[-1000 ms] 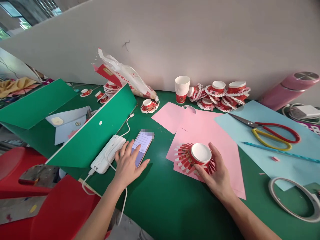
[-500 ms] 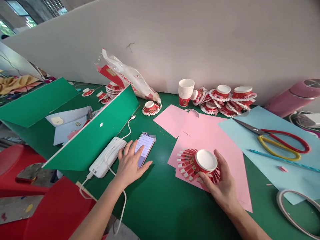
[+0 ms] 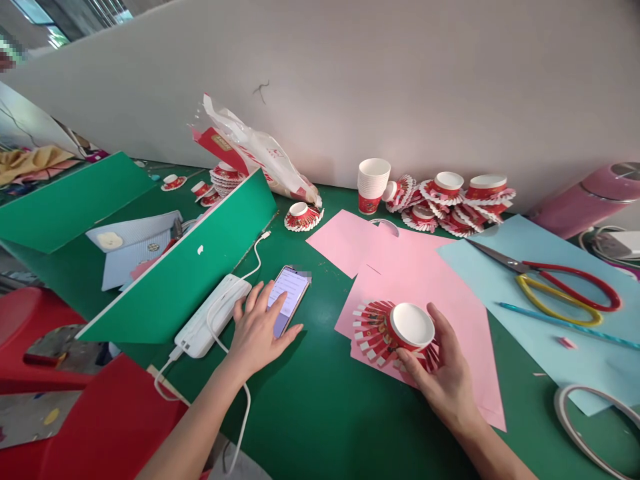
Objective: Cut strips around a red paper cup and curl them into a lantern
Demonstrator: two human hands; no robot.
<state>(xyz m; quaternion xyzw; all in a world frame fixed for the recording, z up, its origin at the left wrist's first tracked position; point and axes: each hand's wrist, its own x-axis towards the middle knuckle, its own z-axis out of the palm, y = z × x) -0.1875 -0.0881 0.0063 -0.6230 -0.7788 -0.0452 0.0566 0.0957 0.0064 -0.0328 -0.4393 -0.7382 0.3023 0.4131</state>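
Note:
My right hand (image 3: 447,373) grips a red paper cup (image 3: 412,325), which is bottom up with its wall cut into strips fanned outward, over pink paper sheets (image 3: 425,267). The thumb lies on the near side of the cup and the fingers go round its right side. My left hand (image 3: 263,323) is open, fingers spread, over a phone (image 3: 295,293) with a lit screen; one fingertip is at the screen. Just left of that hand, a white power strip (image 3: 213,317) with a cable lies on the green table (image 3: 320,413).
At the wall stand stacked uncut cups (image 3: 373,183) and a pile of fanned cups (image 3: 450,200). Scissors (image 3: 545,273), a blue pencil (image 3: 565,320) and a tape roll (image 3: 590,427) lie right, near a pink bottle (image 3: 595,197). A green divider (image 3: 185,267) rises left.
The camera view has shifted very slightly. Both hands, the phone and the held cup stay as they were.

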